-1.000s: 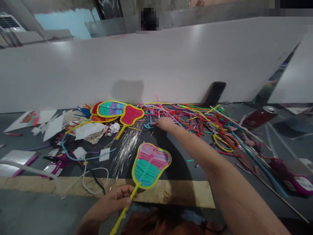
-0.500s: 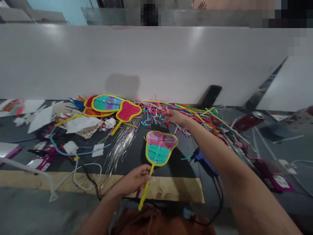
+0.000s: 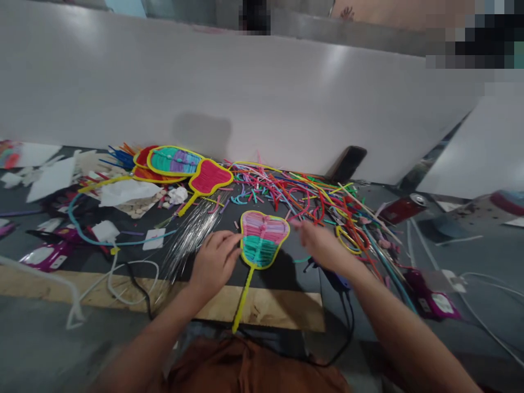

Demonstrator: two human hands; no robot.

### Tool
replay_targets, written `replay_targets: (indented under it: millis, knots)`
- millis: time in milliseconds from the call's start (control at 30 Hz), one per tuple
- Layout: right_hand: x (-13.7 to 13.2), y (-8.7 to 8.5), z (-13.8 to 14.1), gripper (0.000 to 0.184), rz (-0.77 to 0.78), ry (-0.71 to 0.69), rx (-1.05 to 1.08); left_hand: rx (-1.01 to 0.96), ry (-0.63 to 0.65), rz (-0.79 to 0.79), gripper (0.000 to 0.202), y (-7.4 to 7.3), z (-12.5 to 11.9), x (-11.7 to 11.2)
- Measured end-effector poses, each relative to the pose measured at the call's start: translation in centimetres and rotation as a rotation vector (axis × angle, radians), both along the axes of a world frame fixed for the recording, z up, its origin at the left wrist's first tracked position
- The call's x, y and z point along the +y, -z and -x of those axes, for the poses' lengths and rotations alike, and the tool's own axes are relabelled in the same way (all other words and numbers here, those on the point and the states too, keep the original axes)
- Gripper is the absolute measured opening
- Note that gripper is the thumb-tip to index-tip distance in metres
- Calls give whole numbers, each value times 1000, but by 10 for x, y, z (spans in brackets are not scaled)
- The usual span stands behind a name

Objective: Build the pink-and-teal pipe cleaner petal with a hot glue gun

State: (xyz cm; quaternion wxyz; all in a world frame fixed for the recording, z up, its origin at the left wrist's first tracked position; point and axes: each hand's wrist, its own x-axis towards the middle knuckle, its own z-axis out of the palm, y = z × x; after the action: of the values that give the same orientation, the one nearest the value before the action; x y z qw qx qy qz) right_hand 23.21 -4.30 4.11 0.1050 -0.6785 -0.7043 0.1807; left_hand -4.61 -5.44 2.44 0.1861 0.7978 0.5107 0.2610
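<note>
A hand fan [image 3: 262, 240] made of pipe cleaners, with a yellow rim and handle and a pink, lilac and teal face, lies in front of me, its handle toward my body. My left hand [image 3: 215, 265] is at its left rim, fingers loosely curved with a gap to the thumb; the fingertips meet or nearly meet the rim. Just off the fan's right edge, my right hand [image 3: 321, 243], smeared by motion, pinches a small pink pipe cleaner piece [image 3: 293, 223]. Beyond lies a heap of coloured pipe cleaners [image 3: 282, 185].
Finished-looking fans [image 3: 174, 161] lie at the back left, beside silver tinsel strands [image 3: 190, 229]. A blue glue gun [image 3: 338, 279] with a black cord sits under my right forearm. A phone [image 3: 349, 162] leans on the white partition [image 3: 262, 93]; a red can [image 3: 403, 209] lies at right.
My left hand has let go of the fan's handle and moved up to its left rim. My right hand has come back from the heap toward the fan with the pink piece.
</note>
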Motion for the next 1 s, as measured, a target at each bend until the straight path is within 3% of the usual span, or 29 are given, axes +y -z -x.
replay_targets:
  millis: [67,167,267,433,500,600,700,800,900,1000]
  knots:
    - [-27,11,27,19,67,-115,77,-7,74,-92,29,1,-15,-5]
    - [-50,23,59,34,90,-177,413,-181,128,4,26,5,-34,-9]
    - [-52,25,70,43,117,-198,757,-486,132,237,20,7,-44,-5]
    - [-37,23,61,47,176,-258,907,-801,57,492,19,0,-50,16]
    - [-29,24,55,44,61,-180,934,-1013,-26,608,21,-5,-56,25]
    - [-16,20,49,31,-250,-117,801,-1318,-52,798,24,-11,-69,37]
    - [-7,13,49,24,-479,-230,655,-1428,-19,887,27,-14,-84,40]
    - [-4,10,50,21,-636,-224,668,-1453,-12,916,27,-12,-93,40]
    - [-2,12,48,21,-716,-195,745,-1478,-19,916,26,-4,-96,40]
    - [-2,17,44,18,-679,-187,826,-1508,-26,930,28,2,-95,41]
